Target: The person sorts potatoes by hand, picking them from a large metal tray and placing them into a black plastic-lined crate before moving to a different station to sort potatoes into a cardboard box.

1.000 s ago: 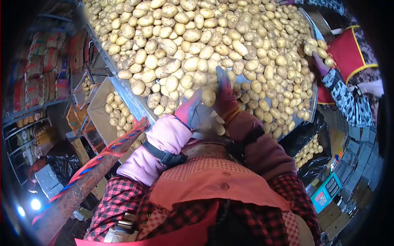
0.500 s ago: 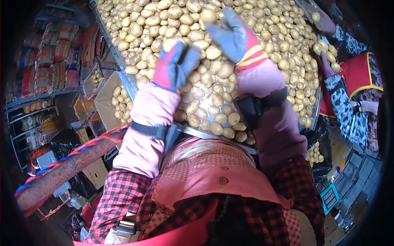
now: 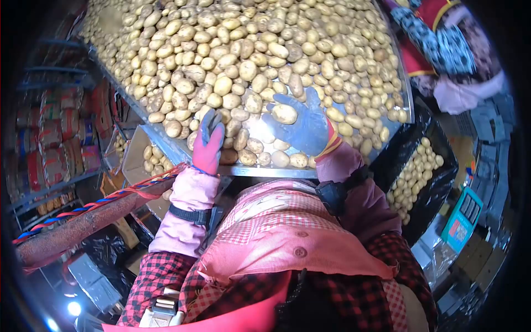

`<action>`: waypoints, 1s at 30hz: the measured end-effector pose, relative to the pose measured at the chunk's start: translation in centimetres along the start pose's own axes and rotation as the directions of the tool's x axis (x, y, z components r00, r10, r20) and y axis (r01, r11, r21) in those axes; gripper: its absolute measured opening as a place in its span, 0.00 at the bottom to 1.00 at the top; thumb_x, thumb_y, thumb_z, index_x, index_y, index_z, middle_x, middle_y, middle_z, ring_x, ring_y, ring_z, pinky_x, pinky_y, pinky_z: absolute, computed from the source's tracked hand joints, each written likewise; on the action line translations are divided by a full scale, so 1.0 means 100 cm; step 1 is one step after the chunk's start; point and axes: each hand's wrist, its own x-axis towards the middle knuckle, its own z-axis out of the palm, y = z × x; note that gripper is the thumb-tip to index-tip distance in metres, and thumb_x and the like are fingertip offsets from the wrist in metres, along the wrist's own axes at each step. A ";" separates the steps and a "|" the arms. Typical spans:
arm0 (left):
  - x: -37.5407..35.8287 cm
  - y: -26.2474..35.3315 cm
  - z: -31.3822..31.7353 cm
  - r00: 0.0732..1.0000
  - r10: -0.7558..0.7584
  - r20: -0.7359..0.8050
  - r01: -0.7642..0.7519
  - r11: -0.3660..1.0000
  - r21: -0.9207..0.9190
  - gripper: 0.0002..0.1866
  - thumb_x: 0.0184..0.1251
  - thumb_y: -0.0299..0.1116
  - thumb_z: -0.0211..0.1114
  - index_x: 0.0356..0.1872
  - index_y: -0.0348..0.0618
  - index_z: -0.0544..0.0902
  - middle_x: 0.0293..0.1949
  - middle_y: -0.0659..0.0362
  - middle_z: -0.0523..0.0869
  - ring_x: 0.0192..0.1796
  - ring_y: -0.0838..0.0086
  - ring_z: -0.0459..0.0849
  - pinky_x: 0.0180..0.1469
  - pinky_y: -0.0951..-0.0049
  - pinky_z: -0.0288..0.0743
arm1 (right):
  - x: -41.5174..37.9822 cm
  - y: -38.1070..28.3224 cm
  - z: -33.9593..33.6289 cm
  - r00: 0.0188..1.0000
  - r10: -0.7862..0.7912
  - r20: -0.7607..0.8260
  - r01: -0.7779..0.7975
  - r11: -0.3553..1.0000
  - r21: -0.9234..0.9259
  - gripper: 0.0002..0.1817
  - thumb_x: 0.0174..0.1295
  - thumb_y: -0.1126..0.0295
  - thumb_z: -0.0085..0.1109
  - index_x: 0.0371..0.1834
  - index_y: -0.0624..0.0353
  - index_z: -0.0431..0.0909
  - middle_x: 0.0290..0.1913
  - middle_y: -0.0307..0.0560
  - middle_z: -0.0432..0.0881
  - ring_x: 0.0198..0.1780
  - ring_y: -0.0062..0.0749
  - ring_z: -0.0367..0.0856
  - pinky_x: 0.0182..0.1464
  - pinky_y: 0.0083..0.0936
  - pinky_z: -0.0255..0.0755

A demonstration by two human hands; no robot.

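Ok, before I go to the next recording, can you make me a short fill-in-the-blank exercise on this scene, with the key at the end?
1. One ____ lies against the open right hand.
2. The camera wearer's two hands are covered by ____.
3. The rope wound along the pole at the left is red and ____.
4. The plastic around the potatoes to the right of the table is ____.

Missing words: potato; gloves; blue; black.

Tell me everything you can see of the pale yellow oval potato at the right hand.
The pale yellow oval potato looks whole, its visible skin faintly tinged brown. Its long side runs roughly across the picture. It appears to rest against the blue palm side of the blue-and-red gloved right hand, whose digits are spread; its underside is hidden.
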 end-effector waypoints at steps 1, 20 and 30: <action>-0.007 -0.006 -0.002 0.999 -0.041 0.010 0.042 0.999 -0.009 0.31 0.75 0.32 0.59 0.74 0.33 0.60 0.69 0.46 0.70 0.71 0.64 0.69 0.72 0.66 0.63 | -0.010 0.008 -0.008 0.994 -0.111 0.015 0.110 0.950 -0.292 0.24 0.70 0.62 0.59 0.67 0.54 0.70 0.59 0.44 0.78 0.61 0.31 0.76 0.56 0.28 0.75; -0.050 -0.023 0.013 0.931 -0.232 0.282 0.266 0.960 -0.091 0.30 0.75 0.36 0.60 0.72 0.35 0.64 0.64 0.49 0.76 0.66 0.65 0.74 0.70 0.65 0.67 | -0.117 0.035 -0.048 0.791 -0.561 -0.244 0.244 0.655 -0.715 0.19 0.70 0.61 0.59 0.59 0.59 0.75 0.52 0.49 0.81 0.37 0.21 0.77 0.32 0.14 0.71; -0.074 -0.047 -0.022 0.938 -0.303 0.170 0.335 0.917 -0.216 0.25 0.76 0.32 0.57 0.71 0.37 0.67 0.60 0.52 0.80 0.62 0.68 0.77 0.65 0.68 0.71 | -0.213 -0.053 -0.103 0.742 -0.605 -0.290 0.058 0.488 -0.871 0.14 0.69 0.70 0.57 0.55 0.62 0.75 0.41 0.43 0.82 0.38 0.24 0.82 0.36 0.18 0.76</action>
